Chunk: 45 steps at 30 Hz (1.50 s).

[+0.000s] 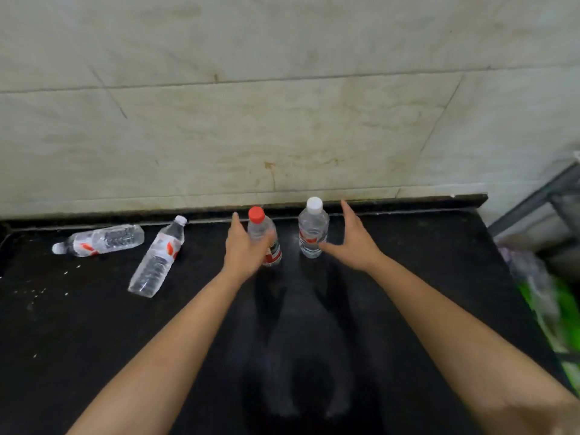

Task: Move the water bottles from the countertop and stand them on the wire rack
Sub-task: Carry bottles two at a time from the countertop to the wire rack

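Both arms reach straight out across the dark bench [408,309] toward its back edge, where two bottles stand upright just in front of the wall. The left hand [243,249] is curled around the red-capped bottle [263,237], thumb across its front, though I cannot tell whether the fingers have clamped yet. The right hand [351,238] is spread wide apart, thumb touching or nearly touching the white-capped bottle [313,229], fingers pointing up beside it, not closed. Two more bottles lie on their sides toward the back left corner: one flat [100,240] along the back edge, one angled [157,259] with its cap toward the wall. The wire rack [546,196] seems to be the grey frame past the bench's right edge, blurred. To do this well, I'd say each hand should wrap the mid-body firmly without crushing the thin plastic, lift straight up, and keep both bottles vertical while swinging right.
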Each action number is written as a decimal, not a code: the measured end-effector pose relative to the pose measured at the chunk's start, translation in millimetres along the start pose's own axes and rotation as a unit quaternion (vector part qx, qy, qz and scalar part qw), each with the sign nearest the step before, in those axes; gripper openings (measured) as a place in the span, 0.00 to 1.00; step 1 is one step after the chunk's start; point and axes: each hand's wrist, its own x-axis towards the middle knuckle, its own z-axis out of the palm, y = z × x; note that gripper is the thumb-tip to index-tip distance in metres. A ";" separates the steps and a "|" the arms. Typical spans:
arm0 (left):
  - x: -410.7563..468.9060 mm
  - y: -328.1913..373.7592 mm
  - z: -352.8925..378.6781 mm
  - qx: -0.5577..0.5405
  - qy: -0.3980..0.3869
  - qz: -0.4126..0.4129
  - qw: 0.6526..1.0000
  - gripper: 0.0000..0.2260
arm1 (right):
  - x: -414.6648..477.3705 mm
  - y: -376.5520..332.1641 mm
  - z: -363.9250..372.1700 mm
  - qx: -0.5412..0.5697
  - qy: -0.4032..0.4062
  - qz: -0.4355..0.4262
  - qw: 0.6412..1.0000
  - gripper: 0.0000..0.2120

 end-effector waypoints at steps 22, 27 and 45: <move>-64.8 -35.0 -3.9 0.078 -0.054 0.037 0.995 0.21 | -73.0 9.5 29.7 -0.051 -0.110 -0.056 0.991 0.38; -103.1 -38.8 5.5 0.073 -0.053 -0.071 0.993 0.26 | -108.0 24.4 23.0 -0.042 -0.146 -0.066 0.986 0.37; -110.1 -39.6 8.4 -0.242 -0.178 -0.124 0.946 0.20 | -139.9 23.1 40.8 0.046 -0.053 -0.018 0.997 0.40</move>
